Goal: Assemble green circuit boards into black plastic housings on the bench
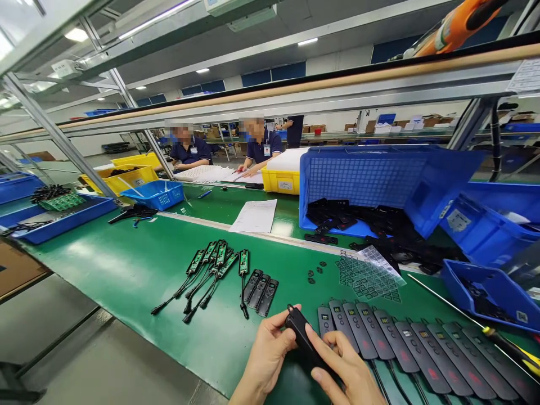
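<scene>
Between my two hands is a long black plastic controller housing (304,336), held on its edge above the front of the green bench. My left hand (270,351) pinches its far end between thumb and fingers. My right hand (343,365) wraps its near part, with a finger lying along the side. To the right, a row of finished-looking controllers (392,343) with small lit displays and cables lies side by side. Just beyond my left hand are three black housing shells (266,297). Green circuit boards with black cables (220,256) lie farther left.
A tipped blue crate (358,169) spills black casings at the back right. A sheet of small square stickers (367,275), small black pads (311,277) and a long screwdriver (447,304) lie around the right side. A white paper (254,216) lies mid-bench. People sit across the bench.
</scene>
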### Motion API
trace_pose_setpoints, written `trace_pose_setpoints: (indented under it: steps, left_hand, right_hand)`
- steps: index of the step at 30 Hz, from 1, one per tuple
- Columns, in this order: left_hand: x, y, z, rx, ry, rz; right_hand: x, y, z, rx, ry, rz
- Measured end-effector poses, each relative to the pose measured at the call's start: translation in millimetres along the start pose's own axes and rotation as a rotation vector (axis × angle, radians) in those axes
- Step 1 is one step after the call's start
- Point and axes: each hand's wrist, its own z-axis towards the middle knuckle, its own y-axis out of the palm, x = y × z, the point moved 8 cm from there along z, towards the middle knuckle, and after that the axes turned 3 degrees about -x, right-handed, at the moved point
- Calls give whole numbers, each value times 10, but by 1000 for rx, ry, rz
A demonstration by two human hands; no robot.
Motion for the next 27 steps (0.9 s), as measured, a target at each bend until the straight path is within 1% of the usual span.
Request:
trace_pose_setpoints:
  steps: [3,5,7,10,12,15,18,21,24,27]
  left_hand:
    - [16,-85,0,74,66,77]
    - [22,-112,-5,111,89,74]
    - [10,-80,-7,91,69,33]
    - [-20,3,-8,22,-4,-55]
    - [-30,-4,-11,39,-28,-89]
    - [-48,-68,-20,113,-28,-103]
    - [-69,-92,-46,152,-9,-125]
    - [-86,-117,-69,187,31,-146]
    - [-93,-160,-58,208,85,-152]
    - [-97,-152,-29,164,92,-108]
  right_hand:
    - [-26,30,12,-32,-11,55]
    - [-29,35,11,-34,-18,41]
    - [-15,41,5,-28,-17,-11]
    - [16,57,-9,-11,-12,-156]
    - [35,69,-24,-3,2,-233]
    - [93,17,-63,65,83,-197]
    - [135,-33,-98,117,156,-120]
    - [114,-26,-87,128,146,-123]
    - [77,-39,-65,199,103,-189]
    - [31,-32,-66,261,60,-261]
